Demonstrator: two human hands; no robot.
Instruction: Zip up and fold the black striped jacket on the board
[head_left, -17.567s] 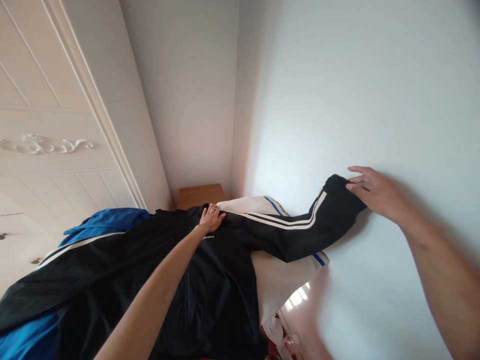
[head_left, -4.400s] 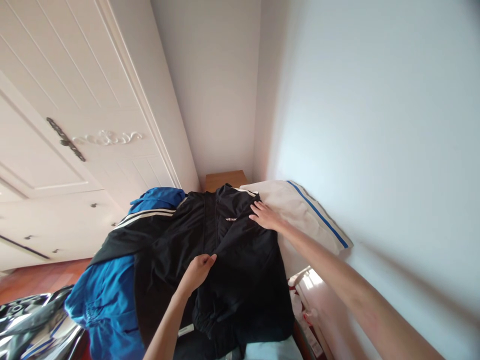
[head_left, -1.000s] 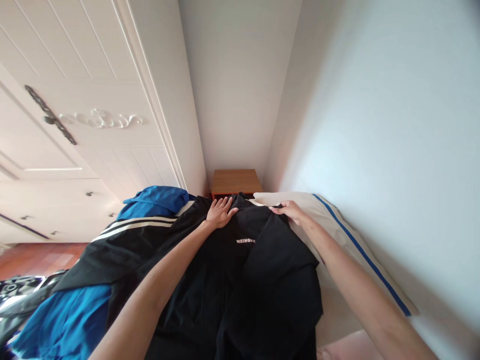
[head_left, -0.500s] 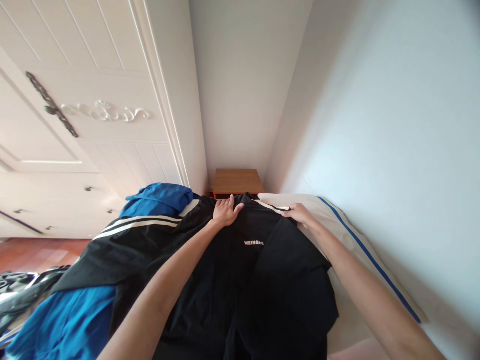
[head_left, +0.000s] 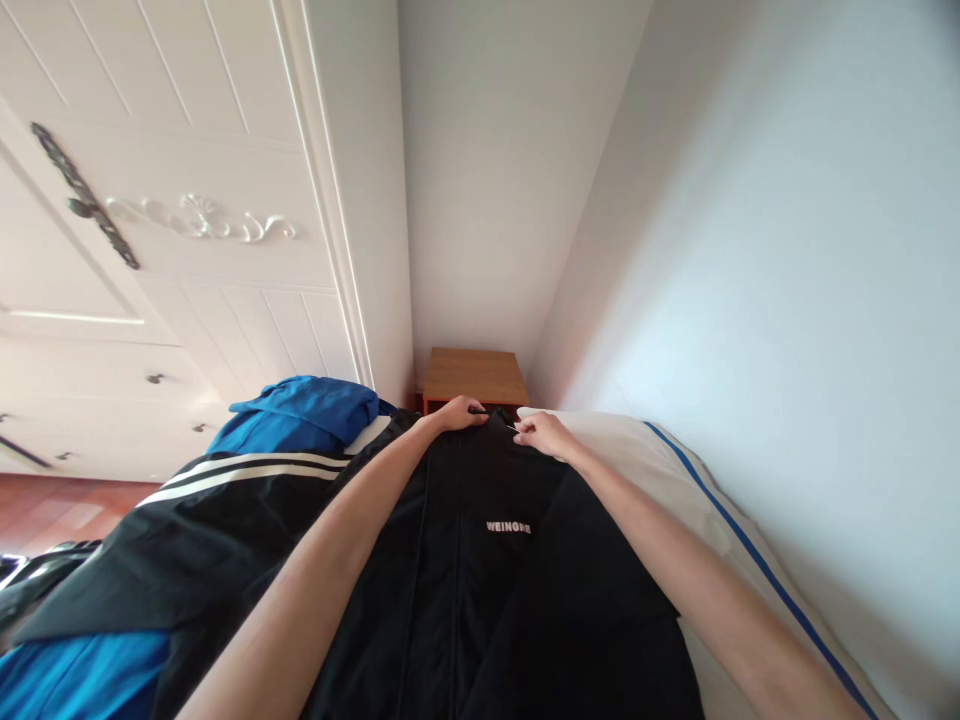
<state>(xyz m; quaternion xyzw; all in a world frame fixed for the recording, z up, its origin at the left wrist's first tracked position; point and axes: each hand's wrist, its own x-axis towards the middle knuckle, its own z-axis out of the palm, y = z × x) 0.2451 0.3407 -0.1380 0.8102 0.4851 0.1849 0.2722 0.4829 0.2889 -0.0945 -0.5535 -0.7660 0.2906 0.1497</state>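
Observation:
A black jacket (head_left: 450, 560) with white sleeve stripes and white lettering on its chest lies spread out in front of me. My left hand (head_left: 460, 412) pinches the jacket's collar edge on the left side of the neck. On the other side of the neck, my right hand (head_left: 546, 436) grips the collar or shoulder edge, fingers closed on the cloth. The striped left-hand sleeve stretches out over blue fabric (head_left: 97, 675), while the right-hand sleeve is folded in over the jacket's front.
Bundled blue cloth (head_left: 300, 415) sits at the left beside a white wardrobe (head_left: 225, 330). A white pillow or cushion with blue piping (head_left: 637, 455) lies along the right wall. Beyond the collar stands a wooden cabinet (head_left: 476, 372).
My left hand has gone from lying open on the jacket to pinching its collar. The right hand has moved left from the shoulder to the neck. The view has shifted slightly.

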